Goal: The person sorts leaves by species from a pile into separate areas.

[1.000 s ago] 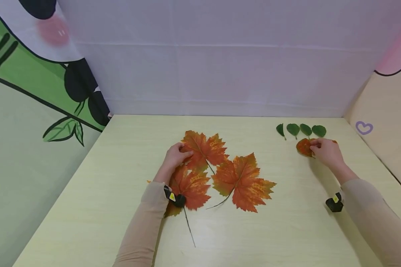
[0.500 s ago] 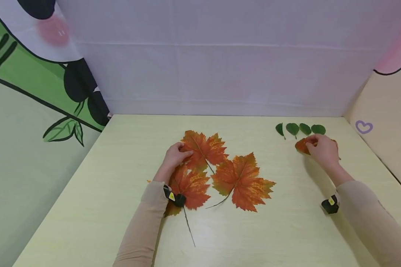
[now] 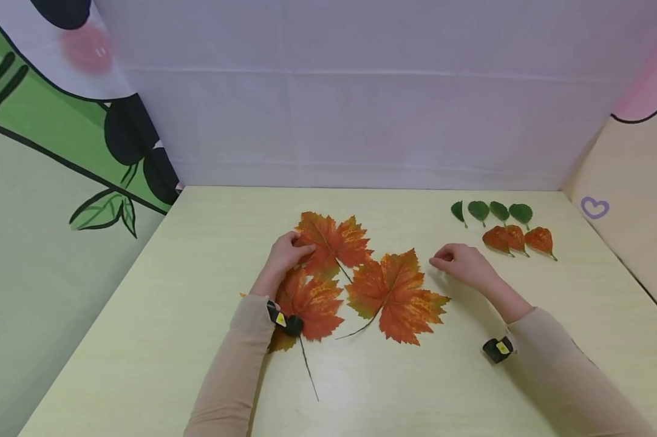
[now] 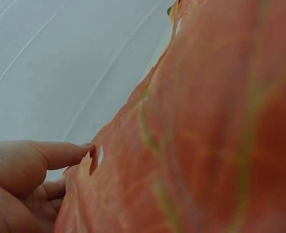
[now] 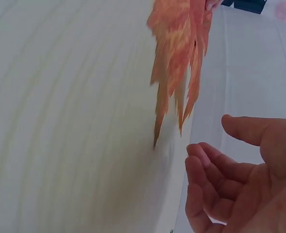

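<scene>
Three large orange maple leaves lie grouped mid-table in the head view: an upper maple leaf, a lower-left maple leaf and a right maple leaf. My left hand pinches the left edge of the upper one between thumb and fingers. In the left wrist view, that orange maple leaf fills much of the picture, with fingers partly behind its edge. Just right of the group hovers my right hand, holding nothing. Its thumb and loosely curled fingers stand apart in the right wrist view.
A row of several small green leaves lies at the back right. In front of it are three small orange leaves, two of them overlapping. Beneath the left forearm shows part of another orange-brown leaf. A pale backdrop rises behind the table.
My right hand has let go of a small orange leaf, now lying with two others, and has moved left towards the maple leaves. The left hand has stayed put.
</scene>
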`<state>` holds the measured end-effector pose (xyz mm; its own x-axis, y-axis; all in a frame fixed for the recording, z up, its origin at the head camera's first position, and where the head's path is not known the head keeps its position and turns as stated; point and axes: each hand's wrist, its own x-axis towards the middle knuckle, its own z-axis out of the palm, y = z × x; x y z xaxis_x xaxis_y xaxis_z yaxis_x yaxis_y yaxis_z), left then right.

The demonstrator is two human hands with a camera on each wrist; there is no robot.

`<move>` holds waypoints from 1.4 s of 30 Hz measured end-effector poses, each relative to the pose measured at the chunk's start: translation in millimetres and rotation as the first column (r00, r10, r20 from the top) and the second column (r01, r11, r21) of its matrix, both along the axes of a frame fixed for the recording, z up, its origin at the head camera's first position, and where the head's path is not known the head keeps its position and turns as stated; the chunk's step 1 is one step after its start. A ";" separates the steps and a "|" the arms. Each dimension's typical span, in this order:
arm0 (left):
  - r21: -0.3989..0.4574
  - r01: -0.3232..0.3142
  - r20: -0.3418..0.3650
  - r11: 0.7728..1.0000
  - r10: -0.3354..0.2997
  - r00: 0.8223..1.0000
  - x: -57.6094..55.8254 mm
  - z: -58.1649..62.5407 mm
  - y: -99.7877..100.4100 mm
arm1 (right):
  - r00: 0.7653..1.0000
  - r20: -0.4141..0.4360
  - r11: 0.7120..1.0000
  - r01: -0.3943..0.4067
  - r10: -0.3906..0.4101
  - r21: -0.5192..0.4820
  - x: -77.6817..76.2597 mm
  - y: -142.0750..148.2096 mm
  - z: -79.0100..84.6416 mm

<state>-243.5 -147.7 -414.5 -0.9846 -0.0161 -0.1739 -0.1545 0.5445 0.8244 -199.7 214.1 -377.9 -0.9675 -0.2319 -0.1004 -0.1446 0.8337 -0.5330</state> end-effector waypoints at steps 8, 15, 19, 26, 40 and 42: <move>0.045 -0.008 0.002 0.999 0.008 1.000 -0.5 -1.3 -1.5 | 0.987 0.154 0.999 0.039 -0.043 0.031 5.2 -36.5 1.0; 0.044 -0.023 -0.006 0.999 0.023 1.000 0.0 0.3 -0.4 | 0.978 0.175 0.992 0.100 -0.111 0.074 6.8 -47.9 -1.4; 0.049 -0.059 0.006 0.997 0.059 0.998 0.1 3.8 1.6 | 0.980 0.180 0.995 0.096 -0.089 -0.034 3.3 -48.3 -4.1; 0.079 -0.087 0.014 0.993 0.086 0.996 -0.8 9.8 5.1 | 0.965 0.248 0.969 0.142 -0.089 -0.204 -3.3 -42.2 -9.6; 0.282 -0.108 0.059 0.953 0.095 0.994 -10.3 45.3 1.3 | 0.936 0.334 0.877 0.254 -0.115 -0.409 -9.3 -38.4 -19.0; 0.281 -0.105 0.052 0.954 0.095 0.994 -13.8 52.9 -5.9 | 0.932 0.342 0.872 0.261 -0.117 -0.414 -10.1 -37.9 -18.4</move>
